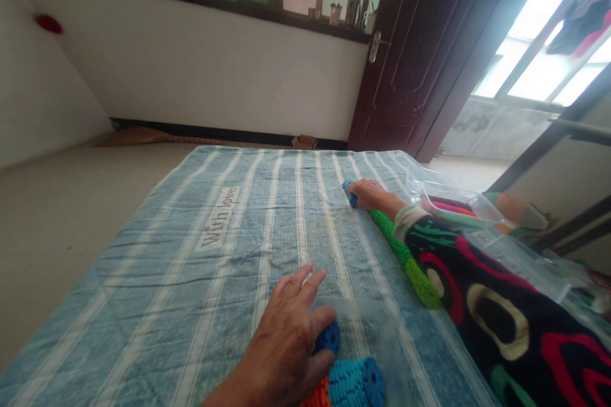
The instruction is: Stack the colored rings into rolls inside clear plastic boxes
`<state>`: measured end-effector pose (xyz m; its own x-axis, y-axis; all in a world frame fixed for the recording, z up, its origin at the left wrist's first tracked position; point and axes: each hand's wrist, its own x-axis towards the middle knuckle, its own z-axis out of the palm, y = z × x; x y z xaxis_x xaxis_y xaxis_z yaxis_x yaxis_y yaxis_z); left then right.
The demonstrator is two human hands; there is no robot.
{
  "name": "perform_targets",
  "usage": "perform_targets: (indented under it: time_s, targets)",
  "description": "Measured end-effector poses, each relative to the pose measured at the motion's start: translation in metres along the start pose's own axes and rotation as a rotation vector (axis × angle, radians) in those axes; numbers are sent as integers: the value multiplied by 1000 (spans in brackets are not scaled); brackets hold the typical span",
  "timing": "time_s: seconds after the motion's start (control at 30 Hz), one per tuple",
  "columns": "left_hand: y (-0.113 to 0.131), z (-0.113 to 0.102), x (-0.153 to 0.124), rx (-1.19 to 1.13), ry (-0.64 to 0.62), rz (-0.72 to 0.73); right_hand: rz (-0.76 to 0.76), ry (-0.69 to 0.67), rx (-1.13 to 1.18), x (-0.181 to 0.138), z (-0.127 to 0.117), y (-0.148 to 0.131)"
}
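Note:
At the bottom centre, my left hand (291,331) has its thumb and forefinger closed about the end of a dark blue stack of notched plastic discs (329,338); its other fingers stretch forward. Just below it lies a stack of light blue and orange discs (351,383), apparently in a clear plastic container. My right hand (371,194) reaches out over the bed and grips a blue disc piece (351,193) in its fingertips. A long green stack of discs (405,254) lies along the cloth beneath my right forearm, which partly covers it.
Striped blue cloth (224,292) covers the surface. Clear plastic boxes (458,203) stand at the right edge, one with pink and red pieces inside. Beyond are a white wall (229,70), a dark red door (405,57) and a window sill with a flask (353,1).

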<state>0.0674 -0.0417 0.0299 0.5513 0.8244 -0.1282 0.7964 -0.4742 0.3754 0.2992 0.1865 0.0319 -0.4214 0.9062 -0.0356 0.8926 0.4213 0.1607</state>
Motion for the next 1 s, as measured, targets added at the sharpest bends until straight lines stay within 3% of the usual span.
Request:
perform_targets:
  time_s: [0.2, 0.4, 0.53, 0.7, 1.0]
  targets:
    - [-4, 6, 0, 16, 57, 39, -134, 16, 98, -47, -37, -23]
    - [-2, 4, 0, 33, 50, 53, -555, -39, 420, -136, -62, -68]
    - [-2, 3, 3, 55, 57, 70, -641, -96, 327, -172, -52, -97]
    - [-3, 4, 4, 76, 55, 68, -653, -62, 100, -182, -30, -118]
    - [-5, 7, 4, 68, 85, 91, -636, 15, 217, -189, -16, -124]
